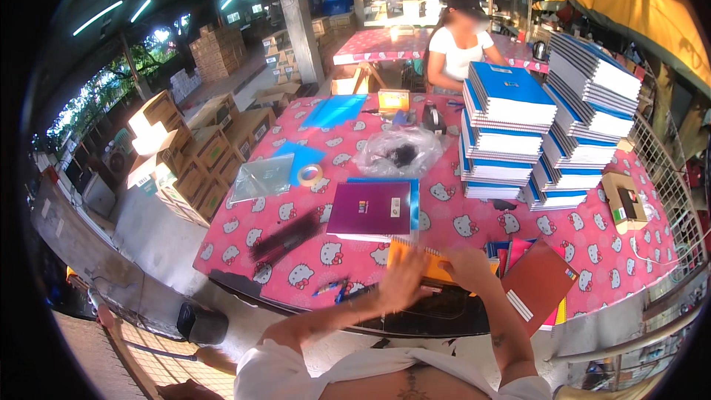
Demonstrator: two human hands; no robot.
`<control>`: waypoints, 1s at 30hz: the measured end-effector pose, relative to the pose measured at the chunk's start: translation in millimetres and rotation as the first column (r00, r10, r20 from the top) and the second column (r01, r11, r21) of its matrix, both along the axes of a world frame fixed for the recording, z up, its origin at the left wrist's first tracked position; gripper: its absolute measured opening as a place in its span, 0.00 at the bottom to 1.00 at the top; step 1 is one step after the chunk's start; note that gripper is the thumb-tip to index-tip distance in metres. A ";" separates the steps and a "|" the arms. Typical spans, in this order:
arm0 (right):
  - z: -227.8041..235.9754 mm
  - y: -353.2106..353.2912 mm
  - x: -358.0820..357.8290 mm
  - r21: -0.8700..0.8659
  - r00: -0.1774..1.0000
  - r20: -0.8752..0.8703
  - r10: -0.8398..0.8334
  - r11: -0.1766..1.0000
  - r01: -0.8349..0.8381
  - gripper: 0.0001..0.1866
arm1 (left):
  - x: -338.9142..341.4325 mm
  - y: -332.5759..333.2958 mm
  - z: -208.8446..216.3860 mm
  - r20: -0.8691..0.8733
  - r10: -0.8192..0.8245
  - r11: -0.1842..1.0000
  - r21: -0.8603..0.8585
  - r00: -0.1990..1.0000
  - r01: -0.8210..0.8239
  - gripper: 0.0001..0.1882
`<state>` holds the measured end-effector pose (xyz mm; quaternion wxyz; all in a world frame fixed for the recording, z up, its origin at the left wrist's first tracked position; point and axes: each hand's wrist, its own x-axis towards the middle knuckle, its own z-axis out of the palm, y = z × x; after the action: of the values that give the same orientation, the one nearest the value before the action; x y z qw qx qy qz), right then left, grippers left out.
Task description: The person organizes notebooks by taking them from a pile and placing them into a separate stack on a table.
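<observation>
An orange spiral notebook [437, 268] lies at the near edge of the table. My left hand [402, 280] is over its left part, the fingers smeared by motion. Around its right end my right hand [471, 270] is closed, thumb toward the middle. Just beyond sits a purple notebook [369, 207] on a small stack with a blue cover under it. To the right of my right hand, a brown-red notebook [539, 281] lies askew over other coloured ones. Dark binding wires [287, 241] and some pens [332, 289] lie to the left.
Tall stacks of blue-covered spiral notebooks [511, 92] stand at the right. Farther in are a tape roll [309, 175], clear sheets [261, 179], blue sheets [335, 111] and a plastic bag [400, 152]. Cardboard boxes [204, 167] fill the left floor. Another person [459, 48] sits beyond the table.
</observation>
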<state>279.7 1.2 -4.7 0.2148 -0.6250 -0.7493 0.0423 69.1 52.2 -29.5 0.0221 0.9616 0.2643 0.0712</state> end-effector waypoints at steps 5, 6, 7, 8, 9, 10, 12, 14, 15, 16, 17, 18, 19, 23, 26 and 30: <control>8.8 -11.4 -11.0 -0.021 0.999 -0.032 0.010 1.000 -0.011 0.29 | 19.5 20.9 6.6 0.213 -0.016 0.930 0.363 0.977 -0.064 0.45; 14.4 -6.9 -0.3 0.022 0.998 -0.056 0.039 0.999 -0.038 0.33 | 18.0 6.6 -9.7 0.229 -0.040 0.927 0.372 0.973 -0.049 0.45; 28.1 -12.2 1.4 0.041 0.998 -0.052 0.036 0.999 -0.034 0.33 | -4.6 -18.9 -40.8 0.285 -0.102 0.970 0.242 0.953 0.031 0.43; 53.5 -24.8 -3.8 0.257 0.996 0.080 -0.032 0.966 0.011 0.37 | -21.2 -27.3 -52.1 0.341 -0.137 0.987 0.123 0.930 0.101 0.40; 51.1 -35.4 2.5 0.353 0.987 0.136 -0.086 0.935 0.033 0.38 | -7.4 -31.9 -15.6 0.189 0.061 0.972 0.211 0.980 -0.101 0.31; 50.9 -43.3 10.4 0.453 0.971 0.183 -0.154 0.890 0.056 0.40 | 1.5 -7.6 3.4 0.187 0.056 0.971 0.219 0.981 -0.097 0.31; 6.8 -61.4 35.5 0.079 0.618 -0.786 0.036 0.996 0.042 0.40 | 13.3 29.0 27.9 0.319 -0.079 0.982 0.187 0.944 0.019 0.22; -34.2 -59.2 46.6 -0.103 0.327 -0.943 -0.059 0.988 -0.119 0.34 | 17.6 40.6 32.2 0.168 -0.176 0.983 0.081 0.970 0.164 0.16; -39.3 -53.6 48.5 -0.181 0.367 -0.926 -0.089 0.958 -0.224 0.27 | 19.3 42.8 33.9 0.228 -0.239 0.969 0.112 0.944 0.219 0.15; -42.4 -51.9 54.1 -0.178 0.371 -0.924 -0.087 0.960 -0.218 0.27 | 22.5 43.9 35.6 0.285 -0.303 0.951 0.146 0.909 0.271 0.14; -39.4 -51.1 50.4 -0.238 0.329 -0.930 -0.165 0.951 -0.196 0.23 | 22.3 41.7 35.1 0.260 -0.243 0.970 0.088 0.934 0.228 0.24; -38.6 -52.0 48.0 -0.298 0.284 -0.928 -0.241 0.938 -0.176 0.19 | 26.0 36.2 33.1 0.253 -0.249 0.968 0.084 0.935 0.235 0.24; -46.9 -49.6 48.8 -0.298 0.275 -0.930 -0.245 0.939 -0.171 0.19 | 31.8 26.9 28.3 0.262 -0.190 0.972 0.187 0.946 0.143 0.32; -55.3 -48.2 38.2 -0.189 0.431 -0.891 -0.142 0.980 -0.068 0.19 | 16.6 -18.5 -39.6 0.233 -0.104 0.990 0.118 0.967 0.078 0.49; -41.6 -47.0 42.5 -0.180 0.444 -0.886 -0.130 0.981 -0.072 0.18 | 43.4 17.4 12.4 0.359 0.066 0.945 0.276 0.931 -0.174 0.45; -52.9 -51.7 41.8 -0.218 0.401 -0.899 -0.177 0.974 -0.060 0.17 | 33.5 -11.7 -28.1 0.220 -0.014 0.993 0.120 0.975 -0.013 0.47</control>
<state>321.5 -50.5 -57.5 0.5214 -0.5451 -0.4778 0.4502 102.6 40.5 -57.6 -0.0071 0.9474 0.2550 0.1933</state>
